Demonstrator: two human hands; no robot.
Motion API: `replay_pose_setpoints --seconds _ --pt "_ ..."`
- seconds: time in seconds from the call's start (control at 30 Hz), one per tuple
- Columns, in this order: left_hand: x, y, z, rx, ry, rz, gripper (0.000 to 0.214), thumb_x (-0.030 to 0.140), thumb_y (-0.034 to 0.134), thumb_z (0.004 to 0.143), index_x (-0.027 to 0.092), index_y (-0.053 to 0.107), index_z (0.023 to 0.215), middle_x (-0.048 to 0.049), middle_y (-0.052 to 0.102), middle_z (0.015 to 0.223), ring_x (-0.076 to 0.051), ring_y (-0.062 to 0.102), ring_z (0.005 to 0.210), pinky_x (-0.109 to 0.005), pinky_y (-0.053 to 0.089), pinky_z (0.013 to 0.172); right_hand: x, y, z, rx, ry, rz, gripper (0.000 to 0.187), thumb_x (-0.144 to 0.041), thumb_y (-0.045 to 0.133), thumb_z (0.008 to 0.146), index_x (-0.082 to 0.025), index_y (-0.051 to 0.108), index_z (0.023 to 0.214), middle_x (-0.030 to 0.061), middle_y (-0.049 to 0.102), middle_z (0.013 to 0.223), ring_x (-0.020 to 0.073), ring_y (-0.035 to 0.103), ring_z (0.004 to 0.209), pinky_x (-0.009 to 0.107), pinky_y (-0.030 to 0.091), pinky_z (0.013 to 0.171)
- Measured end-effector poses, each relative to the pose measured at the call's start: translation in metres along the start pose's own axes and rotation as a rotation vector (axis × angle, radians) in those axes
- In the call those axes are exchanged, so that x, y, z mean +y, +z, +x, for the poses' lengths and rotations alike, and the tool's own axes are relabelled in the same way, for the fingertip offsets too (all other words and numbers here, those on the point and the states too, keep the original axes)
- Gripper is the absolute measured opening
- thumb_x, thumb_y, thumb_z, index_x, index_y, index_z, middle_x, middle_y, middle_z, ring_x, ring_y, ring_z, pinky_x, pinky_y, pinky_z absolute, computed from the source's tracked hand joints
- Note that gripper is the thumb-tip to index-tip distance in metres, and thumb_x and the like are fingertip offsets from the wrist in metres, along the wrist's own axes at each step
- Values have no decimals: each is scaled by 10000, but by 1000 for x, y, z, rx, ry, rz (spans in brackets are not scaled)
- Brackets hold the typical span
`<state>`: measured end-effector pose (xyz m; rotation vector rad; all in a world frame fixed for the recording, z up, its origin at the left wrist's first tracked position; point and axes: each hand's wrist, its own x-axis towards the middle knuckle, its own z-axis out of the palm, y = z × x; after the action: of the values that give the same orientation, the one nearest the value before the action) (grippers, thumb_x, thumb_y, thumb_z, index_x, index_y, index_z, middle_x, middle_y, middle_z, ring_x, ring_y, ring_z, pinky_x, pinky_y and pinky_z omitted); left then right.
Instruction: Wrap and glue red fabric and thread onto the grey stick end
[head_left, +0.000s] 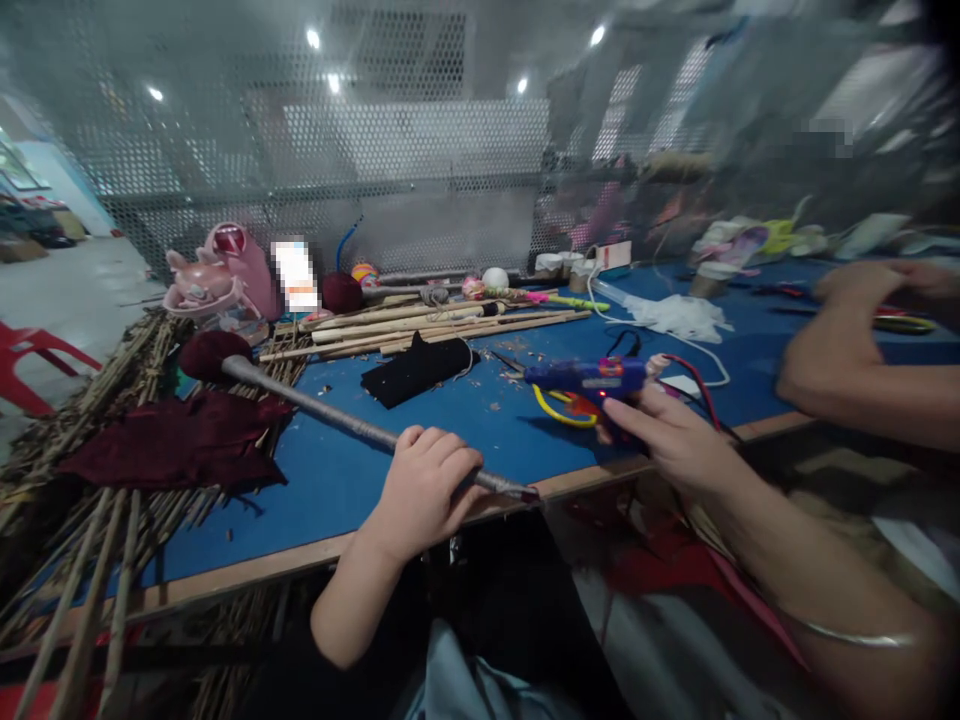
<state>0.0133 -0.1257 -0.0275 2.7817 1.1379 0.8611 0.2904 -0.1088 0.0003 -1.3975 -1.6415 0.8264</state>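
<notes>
My left hand is closed around the near end of a grey-wrapped stick. The stick slants away to the left over the blue table and ends in a dark maroon ball head. My right hand grips the handle of a blue hot glue gun with a yellow trigger. The nozzle points left, a little above the table and to the right of the stick. A red and a black cord trail from the gun toward the right.
A maroon cloth lies on a heap of thin sticks at the left. Further back are a black cloth, a row of bamboo rods, a pink toy and a mesh screen. A co-worker's forearm rests at the right.
</notes>
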Motion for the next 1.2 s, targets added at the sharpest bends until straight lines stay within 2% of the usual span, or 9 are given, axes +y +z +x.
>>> replay_pose_setpoints --seconds 0.1,0.27,0.43,0.6,0.8,0.9,1.0,1.1,1.2 --pt "0 1 0 -1 -5 -15 173 322 463 842 188 547 913 -44 604 894 -191 474 846 -371 287 778 10 11 46 179 -148 -256 387 -340 491 796 -186 504 1151 71 614 1057 224 552 960 353 424 833" --pt "-1 2 -2 32 0 -20 143 292 478 842 199 562 909 -40 605 882 -187 477 852 -374 286 803 26 23 130 275 53 -898 453 -192 464 813 -191 407 1262 131 526 1223 271 504 1083 391 375 877" --pt "-3 4 -2 86 22 -13 123 279 504 835 215 579 910 -25 620 859 -171 488 828 -363 289 801 33 26 165 241 144 -970 381 -172 465 813 -128 459 1191 190 537 1163 302 513 1041 447 375 836" --pt "-5 6 -1 130 41 -16 146 302 493 849 224 588 926 -13 641 813 -155 501 780 -352 290 786 28 23 141 194 64 -997 494 -226 435 832 -134 329 1306 194 400 1315 313 421 1146 422 350 888" --pt "-4 6 0 150 28 24 153 313 480 853 224 596 899 -11 641 793 -155 513 779 -363 274 826 28 17 69 -79 -22 -966 379 -179 512 756 -189 538 1134 120 603 1064 233 567 954 295 390 821" --pt "-4 5 1 138 32 32 162 311 474 855 217 597 902 -14 636 790 -154 513 775 -356 279 806 23 18 57 -111 42 -866 438 -152 555 703 -210 536 1136 107 617 1032 230 581 922 290 403 770" --pt "-3 4 0 135 30 32 173 320 474 855 216 600 911 -19 629 806 -158 511 788 -349 284 792 13 20 60 -91 153 -792 506 -179 608 644 -184 521 1143 84 644 853 227 599 758 285 422 637" --pt "-4 1 1 160 11 52 194 350 490 843 216 610 915 -29 614 848 -166 502 822 -342 290 779 3 20 52 -62 141 -505 537 -284 647 639 -166 494 1141 11 604 696 171 559 613 251 418 551" --pt "-5 -3 4 116 25 85 235 393 496 833 207 614 916 -30 611 838 -163 499 802 -331 298 746 0 17 20 31 25 -130 498 -332 649 640 -164 509 1088 -11 566 696 147 536 620 246 435 578"
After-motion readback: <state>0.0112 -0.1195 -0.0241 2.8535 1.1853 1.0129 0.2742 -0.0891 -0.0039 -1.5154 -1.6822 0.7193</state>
